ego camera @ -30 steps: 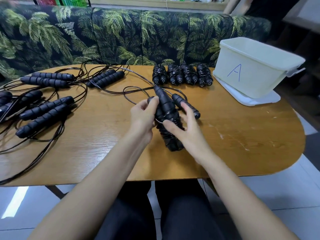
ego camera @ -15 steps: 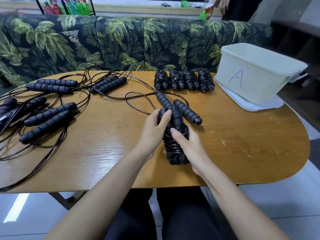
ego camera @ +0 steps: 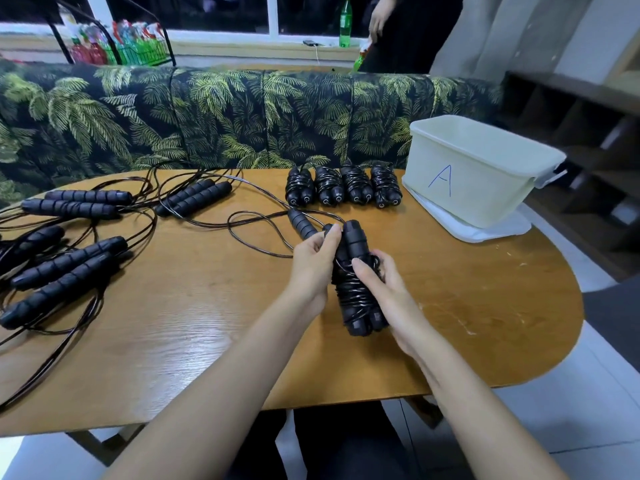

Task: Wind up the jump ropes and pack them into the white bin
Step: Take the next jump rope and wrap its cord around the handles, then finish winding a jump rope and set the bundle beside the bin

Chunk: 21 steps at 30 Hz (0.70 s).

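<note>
Hands gripping wound jump rope [ego camera: 356,292] over table [ego camera: 194,306]: left hand [ego camera: 313,259] fingers pinching upper handles, right hand [ego camera: 384,289] fingers curling round the coils; white bin [ego camera: 481,174] sitting far right.

Five wound jump ropes [ego camera: 356,188], perhaps five loose ones [ego camera: 194,199], one white bin [ego camera: 478,181].

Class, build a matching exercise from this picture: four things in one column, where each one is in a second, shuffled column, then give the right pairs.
Things
1. white bin
2. four wound ropes
3. rope bundle
4. unwound ropes

Places
a. spread over the left side of the table
b. gripped by the left hand and right hand
c. far right, standing on a white lid
d. in a row at the far edge, left of the bin

Pairs: 1-c, 2-d, 3-b, 4-a
</note>
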Available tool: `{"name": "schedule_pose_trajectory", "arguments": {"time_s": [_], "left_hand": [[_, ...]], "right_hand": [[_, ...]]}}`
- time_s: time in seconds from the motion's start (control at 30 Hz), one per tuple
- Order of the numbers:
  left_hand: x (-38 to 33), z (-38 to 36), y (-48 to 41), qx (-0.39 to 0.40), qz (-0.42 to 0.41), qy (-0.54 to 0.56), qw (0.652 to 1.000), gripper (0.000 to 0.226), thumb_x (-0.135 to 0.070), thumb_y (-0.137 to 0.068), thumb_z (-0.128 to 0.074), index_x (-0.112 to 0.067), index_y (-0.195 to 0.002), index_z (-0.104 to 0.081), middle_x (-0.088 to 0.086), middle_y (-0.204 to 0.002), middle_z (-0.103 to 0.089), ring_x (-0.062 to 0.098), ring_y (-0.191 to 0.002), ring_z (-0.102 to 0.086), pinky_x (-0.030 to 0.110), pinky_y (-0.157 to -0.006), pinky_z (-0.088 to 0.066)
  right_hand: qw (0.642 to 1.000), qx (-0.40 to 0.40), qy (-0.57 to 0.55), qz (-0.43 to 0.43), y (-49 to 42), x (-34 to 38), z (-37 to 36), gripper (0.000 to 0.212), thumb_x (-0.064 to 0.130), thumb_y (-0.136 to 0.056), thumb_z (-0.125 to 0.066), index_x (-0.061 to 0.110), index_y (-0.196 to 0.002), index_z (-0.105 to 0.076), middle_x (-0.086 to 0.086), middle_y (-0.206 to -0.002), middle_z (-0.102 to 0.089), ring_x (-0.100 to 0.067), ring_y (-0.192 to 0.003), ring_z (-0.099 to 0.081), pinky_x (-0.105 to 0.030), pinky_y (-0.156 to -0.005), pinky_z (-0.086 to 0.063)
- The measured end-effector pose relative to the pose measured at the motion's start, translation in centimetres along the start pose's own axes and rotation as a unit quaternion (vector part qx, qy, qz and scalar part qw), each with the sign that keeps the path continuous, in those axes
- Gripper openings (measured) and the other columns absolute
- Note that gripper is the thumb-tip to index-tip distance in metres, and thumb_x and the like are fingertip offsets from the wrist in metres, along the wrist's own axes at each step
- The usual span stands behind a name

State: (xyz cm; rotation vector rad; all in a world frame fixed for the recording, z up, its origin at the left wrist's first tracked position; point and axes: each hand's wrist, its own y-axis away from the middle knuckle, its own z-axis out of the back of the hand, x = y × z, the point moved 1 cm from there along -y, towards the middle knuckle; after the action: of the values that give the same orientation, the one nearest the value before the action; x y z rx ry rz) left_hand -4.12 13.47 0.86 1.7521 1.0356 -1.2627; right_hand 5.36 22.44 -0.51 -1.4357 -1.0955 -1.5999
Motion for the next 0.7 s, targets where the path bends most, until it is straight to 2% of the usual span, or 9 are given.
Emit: {"name": "schedule_pose_trajectory", "arguments": {"time_s": [0.07, 0.13, 0.2, 0.27, 0.37, 0.47, 0.53, 0.63, 0.7], "left_hand": [[-0.4, -1.9, -1.6, -0.019, 0.02, 0.027, 0.999, 0.03, -0.034, -0.095, -0.057, -0.005, -0.087, -0.062, 0.011, -0.085, -0.064, 0.022, -0.078, -0.058, 0.033, -0.073, -0.046], [-0.7, -4.1, -3.4, -0.031, 0.057, 0.062, 0.996, 0.025, -0.033, -0.095, -0.057, -0.009, -0.087, -0.057, 0.008, -0.08, -0.062, 0.02, -0.067, -0.058, 0.026, -0.062, -0.048], [-0.4, -6.5, -5.5, -0.02, 0.103, 0.081, 0.991, 0.026, -0.034, -0.094, -0.059, -0.009, -0.092, -0.056, 0.009, -0.082, -0.062, 0.021, -0.069, -0.058, 0.026, -0.064, -0.047], [0.5, -8.8, -7.8, 0.008, 0.122, 0.052, 0.991, 0.031, -0.039, -0.094, -0.056, -0.008, -0.097, -0.059, 0.011, -0.092, -0.063, 0.022, -0.082, -0.057, 0.031, -0.075, -0.044], [1.9, -11.1, -11.0, 0.076, 0.123, -0.095, 0.985, 0.043, -0.046, -0.099, -0.042, -0.009, -0.104, -0.061, 0.008, -0.095, -0.057, 0.02, -0.086, -0.047, 0.03, -0.067, -0.035], [3.7, -12.1, -14.0, 0.121, 0.103, -0.201, 0.967, 0.036, -0.032, -0.101, -0.042, -0.005, -0.112, -0.064, 0.005, -0.088, -0.053, 0.018, -0.077, -0.044, 0.027, -0.056, -0.031], [4.2, -12.8, -15.1, 0.139, 0.089, -0.224, 0.961, 0.027, -0.018, -0.1, -0.044, -0.006, -0.114, -0.064, 0.005, -0.086, -0.054, 0.015, -0.071, -0.043, 0.024, -0.056, -0.033], [4.3, -13.8, -15.6, 0.183, 0.048, -0.263, 0.946, 0.029, -0.004, -0.098, -0.041, -0.01, -0.118, -0.062, 0.002, -0.102, -0.062, 0.013, -0.091, -0.055, 0.022, -0.072, -0.042], [4.4, -14.2, -15.9, 0.201, 0.004, -0.337, 0.92, 0.036, -0.001, -0.097, -0.041, -0.005, -0.129, -0.056, 0.008, -0.122, -0.062, 0.022, -0.115, -0.056, 0.024, -0.092, -0.044]], "right_hand": [[0.988, -0.052, 0.13, 0.066, -0.3, 0.5, 2.2, 0.091, 0.061, -0.066, -0.076, 0.041, -0.139, -0.027, 0.008, -0.136, -0.043, -0.01, -0.118, -0.053, -0.035, -0.097, -0.046], [0.947, -0.078, 0.288, 0.116, -0.4, 1.0, 4.1, 0.103, 0.046, -0.065, -0.082, 0.038, -0.146, -0.02, 0.012, -0.137, -0.033, -0.003, -0.117, -0.044, -0.028, -0.095, -0.04], [0.896, -0.107, 0.403, 0.153, -1.0, 0.9, 5.6, 0.106, 0.031, -0.066, -0.084, 0.032, -0.15, -0.019, 0.007, -0.141, -0.028, -0.01, -0.118, -0.045, -0.032, -0.094, -0.043], [0.881, -0.153, 0.421, 0.152, -2.4, 0.4, 7.2, 0.101, 0.024, -0.067, -0.083, 0.027, -0.15, -0.024, 0.004, -0.145, -0.028, -0.019, -0.121, -0.048, -0.035, -0.094, -0.046], [0.883, -0.204, 0.403, 0.131, -5.9, -0.1, 10.1, 0.091, 0.023, -0.068, -0.08, 0.024, -0.146, -0.033, 0.003, -0.14, -0.035, -0.021, -0.117, -0.052, -0.033, -0.09, -0.045], [0.879, -0.216, 0.408, 0.114, -9.7, -0.1, 12.5, 0.087, 0.024, -0.071, -0.076, 0.024, -0.146, -0.033, 0.001, -0.135, -0.039, -0.023, -0.112, -0.056, -0.034, -0.085, -0.047], [0.878, -0.214, 0.419, 0.088, -12.2, -0.4, 13.6, 0.087, 0.026, -0.075, -0.073, 0.025, -0.149, -0.027, 0.0, -0.135, -0.039, -0.026, -0.11, -0.058, -0.035, -0.082, -0.048], [0.856, -0.218, 0.465, 0.059, -15.0, -1.2, 14.7, 0.087, 0.036, -0.083, -0.065, 0.025, -0.153, -0.015, -0.001, -0.14, -0.04, -0.028, -0.119, -0.053, -0.039, -0.086, -0.049], [0.795, -0.223, 0.561, 0.055, -15.8, -1.8, 14.9, 0.081, 0.046, -0.089, -0.058, 0.023, -0.154, -0.015, -0.003, -0.146, -0.04, -0.027, -0.125, -0.045, -0.039, -0.091, -0.048]]}}
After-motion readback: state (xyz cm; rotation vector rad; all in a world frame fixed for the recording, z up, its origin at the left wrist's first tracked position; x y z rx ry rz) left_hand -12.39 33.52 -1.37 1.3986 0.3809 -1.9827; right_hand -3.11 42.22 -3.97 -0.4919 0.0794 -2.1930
